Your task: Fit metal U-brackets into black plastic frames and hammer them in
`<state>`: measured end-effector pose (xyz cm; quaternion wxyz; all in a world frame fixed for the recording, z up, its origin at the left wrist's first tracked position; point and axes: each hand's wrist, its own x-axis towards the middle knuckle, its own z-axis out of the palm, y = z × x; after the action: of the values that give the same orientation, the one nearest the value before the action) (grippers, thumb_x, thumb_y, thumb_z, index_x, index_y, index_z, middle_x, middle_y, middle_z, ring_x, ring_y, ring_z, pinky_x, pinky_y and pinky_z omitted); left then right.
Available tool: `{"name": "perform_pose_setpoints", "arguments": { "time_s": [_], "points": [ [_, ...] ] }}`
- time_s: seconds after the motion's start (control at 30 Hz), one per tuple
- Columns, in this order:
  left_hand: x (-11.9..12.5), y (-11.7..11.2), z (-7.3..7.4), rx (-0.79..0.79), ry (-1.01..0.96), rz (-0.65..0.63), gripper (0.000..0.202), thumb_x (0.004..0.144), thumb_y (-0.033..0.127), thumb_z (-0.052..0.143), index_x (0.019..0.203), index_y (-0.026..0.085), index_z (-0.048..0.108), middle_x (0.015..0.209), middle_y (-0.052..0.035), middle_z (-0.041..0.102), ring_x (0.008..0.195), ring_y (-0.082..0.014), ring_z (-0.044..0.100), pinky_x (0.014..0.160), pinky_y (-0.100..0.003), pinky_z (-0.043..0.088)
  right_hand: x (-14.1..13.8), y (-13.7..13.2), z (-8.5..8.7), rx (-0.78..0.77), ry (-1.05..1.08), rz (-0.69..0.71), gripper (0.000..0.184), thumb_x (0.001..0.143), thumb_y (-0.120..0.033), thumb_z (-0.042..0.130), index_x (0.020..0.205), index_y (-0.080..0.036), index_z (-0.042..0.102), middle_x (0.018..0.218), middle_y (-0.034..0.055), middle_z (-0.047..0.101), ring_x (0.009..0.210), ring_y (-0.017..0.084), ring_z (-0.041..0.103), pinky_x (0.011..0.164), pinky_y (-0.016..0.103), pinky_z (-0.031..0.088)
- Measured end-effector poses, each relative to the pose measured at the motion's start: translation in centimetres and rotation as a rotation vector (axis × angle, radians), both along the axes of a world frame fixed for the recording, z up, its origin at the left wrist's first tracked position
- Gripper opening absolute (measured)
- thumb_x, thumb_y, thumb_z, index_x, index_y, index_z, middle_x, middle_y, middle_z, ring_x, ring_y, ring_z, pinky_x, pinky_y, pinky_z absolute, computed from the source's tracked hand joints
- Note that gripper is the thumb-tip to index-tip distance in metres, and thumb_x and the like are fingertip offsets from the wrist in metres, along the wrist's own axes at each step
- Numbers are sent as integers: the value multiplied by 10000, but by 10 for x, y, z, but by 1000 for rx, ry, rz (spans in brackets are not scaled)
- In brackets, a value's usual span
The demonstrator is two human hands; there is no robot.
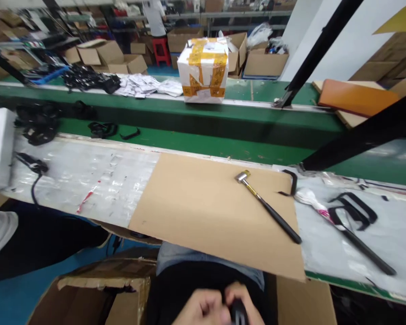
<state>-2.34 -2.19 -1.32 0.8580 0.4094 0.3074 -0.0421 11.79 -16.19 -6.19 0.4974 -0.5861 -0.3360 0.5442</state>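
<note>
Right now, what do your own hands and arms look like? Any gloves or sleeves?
Both the left hand and the right hand are bare: no gloves, and no ring or watch shows, though they are blurred. Only the hands are in the picture; wrists and forearms are cut off by its bottom edge, so sleeves cannot be told.

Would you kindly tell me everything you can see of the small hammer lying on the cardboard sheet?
The small hammer has a silvery metal head with a brass-coloured end, a thin golden neck and a long black grip. It lies flat and diagonal on the cardboard sheet, with its head towards the green belt and its grip end close to the sheet's right edge. Only the cardboard touches it.
</note>
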Motion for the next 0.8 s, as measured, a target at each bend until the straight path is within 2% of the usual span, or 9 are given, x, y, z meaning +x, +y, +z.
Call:
{"name": "perform_pose_setpoints", "arguments": {
  "time_s": [0.03, 0.1, 0.13, 0.2, 0.23, 0.33, 0.57, 0.67, 0.8],
  "points": [
    [7, 5, 6, -81, -13, 105, 727, 687, 823, 800, 637, 187, 451, 582, 70, 337, 542, -69, 254, 538, -251, 217, 6, 7, 15, -15, 25, -29, 775, 760, -900, 653, 1186, -255, 596, 1055, 92, 600, 960, 289, 617, 842, 409, 556],
    [22, 21, 23, -242, -54, 298, 540, 817, 644, 813, 757, 180, 544, 597, 62, 397, 582, -91, 367, 625, -238, 365, 24, 30, 46, -19, 224, -47, 686, 944, -817, 504, 1303, -236, 561, 1179, 128, 631, 1072, 304, 634, 849, 401, 561],
    [31, 31, 32, -311, -93, 349, 502, 843, 610, 801, 766, 176, 558, 605, 47, 434, 607, -109, 432, 663, -253, 418, 34, 44, 58, -17, 317, -92, 624, 1000, -773, 449, 1275, -228, 584, 1129, 118, 662, 1023, 288, 657, 824, 394, 567],
    [47, 50, 48, -384, -181, 393, 442, 893, 560, 770, 800, 165, 595, 646, 17, 516, 649, -130, 517, 709, -272, 473, 51, 75, 75, 11, 356, -187, 433, 990, -606, 652, 1160, -207, 648, 964, 67, 700, 822, 216, 675, 750, 329, 564],
    [54, 58, 54, -384, -237, 397, 418, 922, 544, 745, 822, 159, 614, 675, 2, 551, 667, -136, 547, 714, -274, 488, 57, 89, 79, 14, 404, -220, 405, 975, -584, 692, 1098, -198, 666, 840, 42, 691, 673, 186, 647, 639, 301, 545],
    [68, 73, 63, -267, -404, 367, 329, 1003, 470, 665, 958, 145, 669, 786, -36, 633, 754, -160, 626, 744, -282, 527, 65, 114, 82, 43, 535, -252, 463, 919, -640, 740, 1009, -189, 688, 633, -5, 624, 418, 113, 480, 409, 233, 382],
    [63, 83, 51, 142, -448, 273, 298, 1005, 356, 696, 1240, 183, 635, 960, -59, 692, 879, -180, 683, 864, -321, 556, 65, 113, 79, 148, 576, -250, 537, 857, -660, 794, 1171, -243, 667, 705, -47, 571, 414, 52, 381, 346, 174, 304],
    [56, 84, 44, 222, -459, 286, 466, 965, 318, 754, 1378, 231, 554, 1028, -54, 680, 900, -170, 667, 813, -287, 556, 70, 117, 76, 165, 568, -266, 569, 848, -666, 796, 1194, -246, 633, 706, -61, 557, 395, 45, 354, 325, 167, 290],
    [50, 81, 42, 250, -409, 262, 447, 984, 463, 712, 1310, 189, 577, 941, -45, 654, 709, -129, 624, 625, -237, 506, 66, 127, 73, 161, 527, -285, 485, 917, -644, 732, 1165, -238, 640, 690, -50, 577, 407, 80, 429, 345, 191, 347]
  ]
}}
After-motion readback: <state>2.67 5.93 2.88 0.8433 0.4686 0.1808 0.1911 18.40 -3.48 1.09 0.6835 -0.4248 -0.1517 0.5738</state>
